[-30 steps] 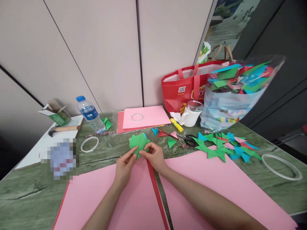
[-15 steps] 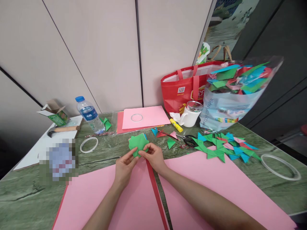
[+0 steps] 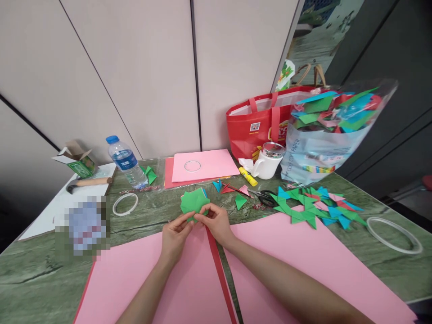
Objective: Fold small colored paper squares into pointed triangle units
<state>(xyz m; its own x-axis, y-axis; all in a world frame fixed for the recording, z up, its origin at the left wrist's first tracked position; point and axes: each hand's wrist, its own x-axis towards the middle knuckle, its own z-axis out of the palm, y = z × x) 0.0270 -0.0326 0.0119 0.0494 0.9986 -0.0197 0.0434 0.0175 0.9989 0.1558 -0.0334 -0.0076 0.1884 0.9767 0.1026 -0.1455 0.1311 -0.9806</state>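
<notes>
Both hands pinch the lower edge of a green folded-paper piece (image 3: 195, 200) with a jagged outline, held above the far edge of the pink paper sheets (image 3: 155, 274). My left hand (image 3: 176, 235) grips it from the left, thumb and fingertips closed. On the right side, my right hand (image 3: 216, 223) holds it with thumb and forefinger, the fingertips of both hands nearly meeting. A bit of blue and pale paper shows behind its top edge. Beyond the right hand lie a green paper piece (image 3: 240, 201), a blue one (image 3: 218, 185) and black-handled scissors (image 3: 267, 198).
At right, several folded-paper stars (image 3: 300, 204) lie by a white ring (image 3: 394, 235). Behind stand a white mug (image 3: 269, 163), a yellow glue stick (image 3: 248, 177), a red bag (image 3: 246, 135) and a plastic bag (image 3: 310, 153). A water bottle (image 3: 127, 164) and hammer (image 3: 89, 182) are at left.
The fingers have shifted slightly along the lower edge of the green paper piece, and its face is tilted a little differently. Everything else stays in place.
</notes>
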